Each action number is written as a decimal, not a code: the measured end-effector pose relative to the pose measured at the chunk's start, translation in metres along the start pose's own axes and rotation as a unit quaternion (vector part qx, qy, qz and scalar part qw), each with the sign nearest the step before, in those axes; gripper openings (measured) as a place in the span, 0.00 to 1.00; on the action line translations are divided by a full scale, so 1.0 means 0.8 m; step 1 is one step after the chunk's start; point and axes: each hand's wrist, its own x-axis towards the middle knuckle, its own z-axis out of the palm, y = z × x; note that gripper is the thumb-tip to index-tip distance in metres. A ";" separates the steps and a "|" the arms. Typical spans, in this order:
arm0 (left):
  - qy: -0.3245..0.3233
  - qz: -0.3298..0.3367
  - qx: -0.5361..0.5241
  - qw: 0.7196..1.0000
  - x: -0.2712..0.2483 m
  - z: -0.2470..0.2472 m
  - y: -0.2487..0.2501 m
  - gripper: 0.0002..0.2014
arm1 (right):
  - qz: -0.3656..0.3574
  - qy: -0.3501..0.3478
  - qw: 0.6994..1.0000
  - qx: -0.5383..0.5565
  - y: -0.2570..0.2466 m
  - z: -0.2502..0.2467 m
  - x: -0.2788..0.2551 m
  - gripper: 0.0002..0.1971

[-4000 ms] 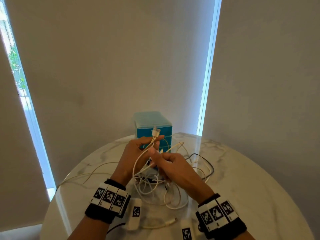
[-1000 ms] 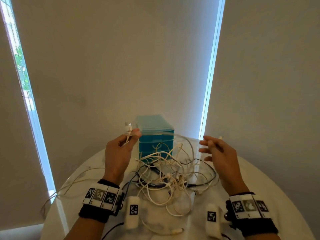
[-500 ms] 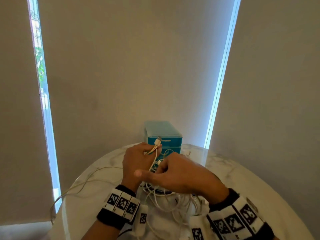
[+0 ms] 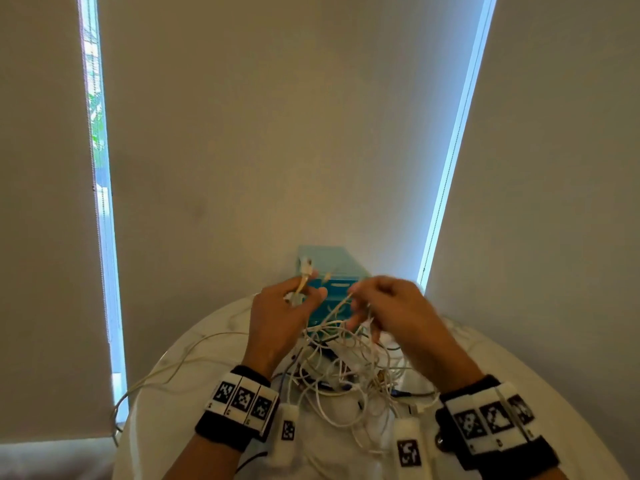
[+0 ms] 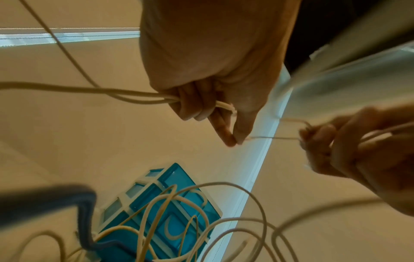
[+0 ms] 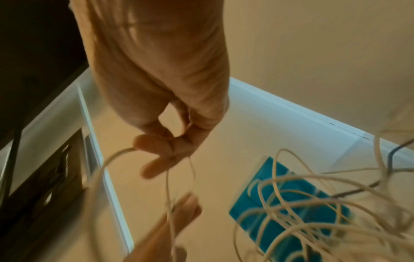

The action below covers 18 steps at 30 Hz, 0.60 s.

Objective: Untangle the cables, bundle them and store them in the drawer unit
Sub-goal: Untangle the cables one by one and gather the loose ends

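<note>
A tangle of white and dark cables (image 4: 346,368) lies on the round marble table (image 4: 519,375), in front of the teal drawer unit (image 4: 334,271) (image 5: 170,209) (image 6: 291,212). My left hand (image 4: 294,299) (image 5: 224,124) is raised above the heap and grips a white cable, whose plug (image 4: 306,265) sticks up past the fingers. Thumb and forefinger also pinch a thin strand that runs across to my right hand (image 4: 367,306) (image 6: 165,156). That hand's curled fingers hold white cable strands (image 6: 170,186) rising from the tangle.
One white cable (image 4: 166,375) trails off the table's left edge. The wall and two bright window strips (image 4: 100,202) stand behind the table. The drawer unit sits at the table's far edge, all its drawers closed.
My right hand has drawn back to the right of the left hand with a strand in its fingers. The left hand still holds the plug end up. The camera has tilted a little.
</note>
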 end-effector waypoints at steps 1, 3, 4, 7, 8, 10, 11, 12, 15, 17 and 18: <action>0.024 -0.011 -0.022 0.999 0.001 -0.004 0.005 0.10 | -0.025 0.069 0.995 0.073 -0.005 -0.015 0.006 0.08; 0.084 -0.026 -0.057 0.994 0.005 -0.011 0.010 0.10 | -0.090 0.204 0.946 0.238 -0.015 -0.052 0.021 0.06; 0.113 -0.028 -0.076 0.990 0.006 -0.016 0.011 0.10 | -0.121 0.258 0.905 0.317 -0.017 -0.072 0.028 0.06; 0.168 -0.015 -0.136 0.976 0.009 -0.027 0.010 0.19 | -0.177 0.365 0.776 0.484 -0.012 -0.128 0.044 0.07; 0.183 -0.014 -0.157 0.970 0.009 -0.030 0.011 0.22 | -0.187 0.387 0.739 0.518 -0.006 -0.143 0.047 0.08; 0.203 -0.012 -0.208 0.957 0.009 -0.031 0.015 0.25 | -0.198 0.427 0.673 0.570 0.008 -0.161 0.051 0.08; 0.210 -0.012 -0.228 0.951 0.009 -0.031 0.018 0.24 | -0.201 0.445 0.642 0.591 0.013 -0.163 0.053 0.07; 0.217 -0.014 -0.238 0.947 0.010 -0.031 0.021 0.23 | -0.198 0.462 0.616 0.607 0.016 -0.163 0.058 0.07; 0.223 -0.006 -0.222 0.949 0.009 -0.029 0.026 0.21 | -0.189 0.486 0.575 0.631 0.010 -0.141 0.091 0.09; 0.220 0.009 -0.205 0.954 0.007 -0.026 0.028 0.21 | -0.205 0.479 0.602 0.604 -0.010 -0.098 0.132 0.10; 0.221 0.017 -0.191 0.956 0.007 -0.025 0.029 0.20 | -0.207 0.455 0.659 0.563 -0.023 -0.066 0.153 0.09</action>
